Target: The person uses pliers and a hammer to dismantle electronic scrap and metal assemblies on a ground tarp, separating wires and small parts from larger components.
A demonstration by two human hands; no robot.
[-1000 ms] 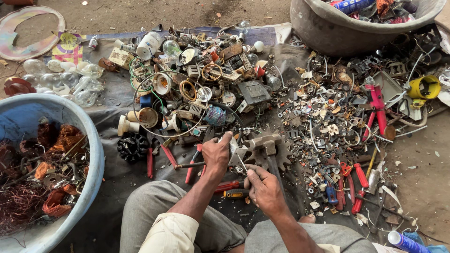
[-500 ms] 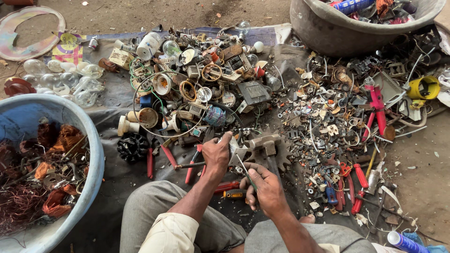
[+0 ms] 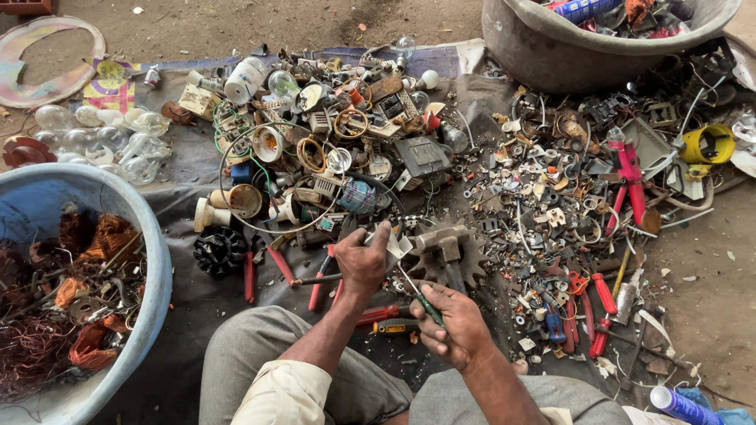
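My left hand (image 3: 362, 264) grips a small pale plastic and metal scrap part (image 3: 396, 245) in front of my knees. My right hand (image 3: 450, 323) holds a thin screwdriver (image 3: 417, 293) with a green handle, its tip pointing up at that part. Both hands hover over a dark cloth (image 3: 197, 197) spread on the ground. Just beyond them lies a toothed grey metal casting (image 3: 445, 253). Red-handled pliers (image 3: 323, 277) and other red-handled tools lie under and beside my left hand.
A big heap of electrical scrap (image 3: 346, 142) covers the cloth ahead. A blue tub (image 3: 153, 260) with copper wire stands at left, a grey tub (image 3: 551, 55) at top right. Glass bulbs (image 3: 94, 142) lie far left. Small metal bits and red tools (image 3: 598, 307) spread to the right.
My hands stay in almost the same place, with only slight shifts of the screwdriver against the held part.
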